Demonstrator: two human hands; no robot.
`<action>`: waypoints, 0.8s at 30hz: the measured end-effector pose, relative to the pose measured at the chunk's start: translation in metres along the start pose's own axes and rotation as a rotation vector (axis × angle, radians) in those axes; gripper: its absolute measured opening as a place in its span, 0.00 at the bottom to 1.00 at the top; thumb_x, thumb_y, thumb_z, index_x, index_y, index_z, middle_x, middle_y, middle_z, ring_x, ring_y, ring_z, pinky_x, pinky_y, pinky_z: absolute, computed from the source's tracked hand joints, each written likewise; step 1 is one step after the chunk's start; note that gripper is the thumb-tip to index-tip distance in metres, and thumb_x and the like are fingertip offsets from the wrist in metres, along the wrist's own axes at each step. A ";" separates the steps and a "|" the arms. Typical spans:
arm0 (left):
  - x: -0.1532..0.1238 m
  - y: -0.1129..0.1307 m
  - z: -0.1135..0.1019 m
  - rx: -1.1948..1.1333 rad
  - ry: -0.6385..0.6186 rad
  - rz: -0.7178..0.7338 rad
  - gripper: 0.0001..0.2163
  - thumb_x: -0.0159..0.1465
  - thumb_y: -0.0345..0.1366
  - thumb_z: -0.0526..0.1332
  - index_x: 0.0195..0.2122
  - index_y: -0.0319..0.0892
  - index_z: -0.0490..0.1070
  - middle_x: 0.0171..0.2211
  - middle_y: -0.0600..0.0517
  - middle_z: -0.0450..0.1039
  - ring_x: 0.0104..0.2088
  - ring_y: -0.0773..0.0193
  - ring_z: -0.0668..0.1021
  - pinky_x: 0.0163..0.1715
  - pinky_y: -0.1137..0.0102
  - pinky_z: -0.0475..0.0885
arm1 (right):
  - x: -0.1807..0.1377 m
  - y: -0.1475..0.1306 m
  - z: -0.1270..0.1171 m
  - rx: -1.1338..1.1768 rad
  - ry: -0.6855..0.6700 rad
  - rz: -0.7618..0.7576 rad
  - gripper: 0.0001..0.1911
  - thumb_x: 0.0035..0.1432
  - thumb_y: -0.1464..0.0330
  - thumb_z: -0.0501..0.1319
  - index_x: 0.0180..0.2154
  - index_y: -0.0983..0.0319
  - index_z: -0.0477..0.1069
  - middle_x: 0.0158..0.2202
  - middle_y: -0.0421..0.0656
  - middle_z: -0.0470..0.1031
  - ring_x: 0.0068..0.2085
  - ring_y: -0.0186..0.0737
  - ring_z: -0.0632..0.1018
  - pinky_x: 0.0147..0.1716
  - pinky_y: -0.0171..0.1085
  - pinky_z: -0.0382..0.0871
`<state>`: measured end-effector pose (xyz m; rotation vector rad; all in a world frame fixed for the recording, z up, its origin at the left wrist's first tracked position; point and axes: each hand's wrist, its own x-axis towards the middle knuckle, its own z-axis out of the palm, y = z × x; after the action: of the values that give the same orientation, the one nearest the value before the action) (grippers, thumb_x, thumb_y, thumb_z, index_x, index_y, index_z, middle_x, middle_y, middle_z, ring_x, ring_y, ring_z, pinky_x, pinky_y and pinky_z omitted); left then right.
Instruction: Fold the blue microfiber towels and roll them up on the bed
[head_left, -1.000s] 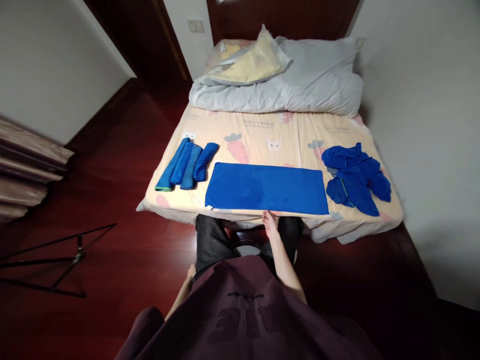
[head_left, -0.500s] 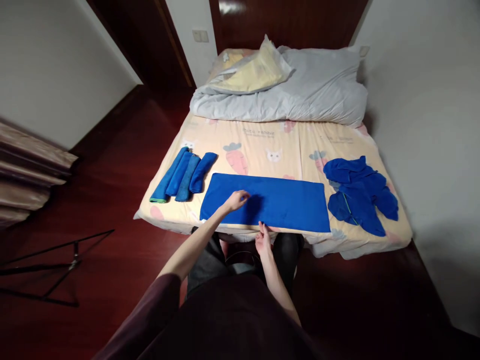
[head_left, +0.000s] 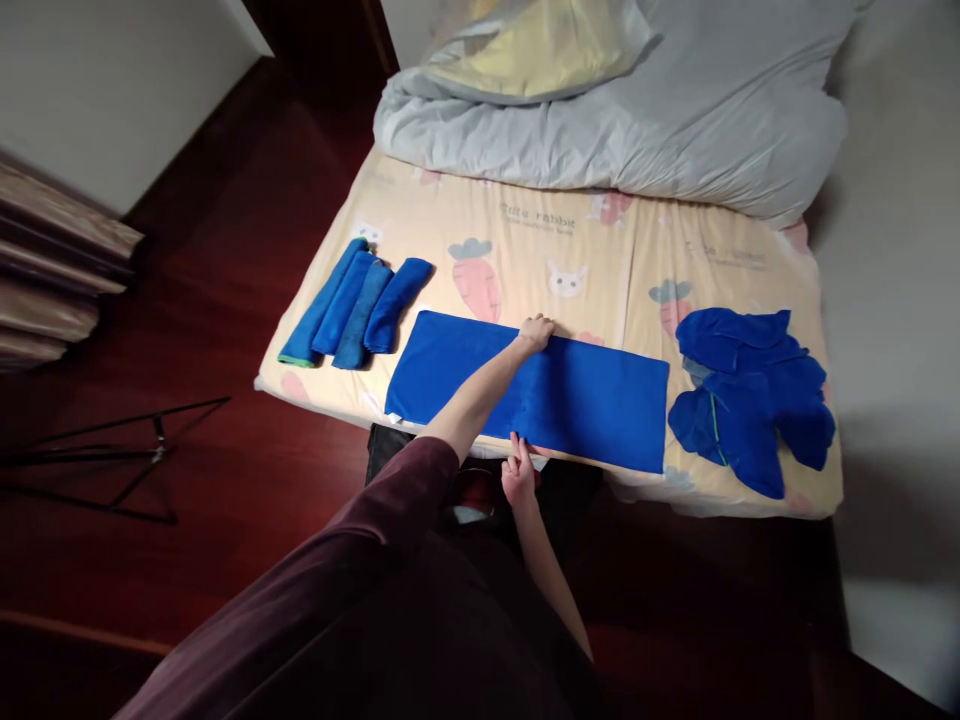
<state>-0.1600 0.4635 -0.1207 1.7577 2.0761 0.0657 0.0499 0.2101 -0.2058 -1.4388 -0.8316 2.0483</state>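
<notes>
A blue towel [head_left: 600,400] lies flat along the near side of the bed, long side crosswise. My left hand [head_left: 537,332] is stretched across it to the far edge. Its fingers are bent down over that edge, closed on the cloth, with the tips hidden. At the near edge, my right hand [head_left: 519,475] is palm up, two fingers extended against the towel's border and the others curled. Several rolled blue towels [head_left: 364,315] lie side by side to the left. To the right is a loose heap of crumpled blue towels [head_left: 757,390].
The bed [head_left: 420,210] has a yellow sheet with carrot and rabbit prints. A grey quilt [head_left: 720,110] is bunched at the far end, with a yellow item in a clear bag [head_left: 555,50] on it. A black stand [head_left: 157,450] is on the floor at left.
My left hand has moved from above the towel's left middle to its far edge. My right hand stays at the near edge. The view has tilted down and closer to the bed.
</notes>
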 end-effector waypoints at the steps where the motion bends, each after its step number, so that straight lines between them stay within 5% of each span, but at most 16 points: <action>1: 0.001 0.001 0.001 -0.011 0.009 -0.018 0.18 0.69 0.25 0.53 0.56 0.39 0.74 0.56 0.39 0.73 0.61 0.51 0.71 0.60 0.59 0.69 | 0.000 0.000 0.000 -0.014 -0.001 0.004 0.27 0.68 0.52 0.50 0.57 0.60 0.72 0.61 0.52 0.75 0.21 0.33 0.62 0.25 0.39 0.66; 8: 0.005 0.010 -0.004 -0.047 -0.051 -0.162 0.18 0.69 0.25 0.54 0.57 0.39 0.74 0.57 0.38 0.71 0.57 0.50 0.76 0.58 0.59 0.70 | -0.002 -0.005 0.000 -0.099 -0.003 -0.006 0.28 0.72 0.56 0.44 0.62 0.62 0.70 0.63 0.53 0.73 0.22 0.34 0.66 0.25 0.38 0.67; 24: 0.011 -0.002 -0.015 -0.168 -0.030 -0.176 0.15 0.71 0.31 0.55 0.56 0.42 0.73 0.53 0.39 0.74 0.54 0.51 0.79 0.52 0.63 0.73 | -0.001 -0.006 -0.003 -0.148 -0.004 -0.034 0.28 0.71 0.54 0.47 0.60 0.62 0.72 0.62 0.52 0.75 0.20 0.32 0.64 0.25 0.37 0.69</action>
<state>-0.1681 0.4773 -0.1111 1.4651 2.1280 0.1566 0.0536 0.2139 -0.2021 -1.4881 -1.0207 2.0015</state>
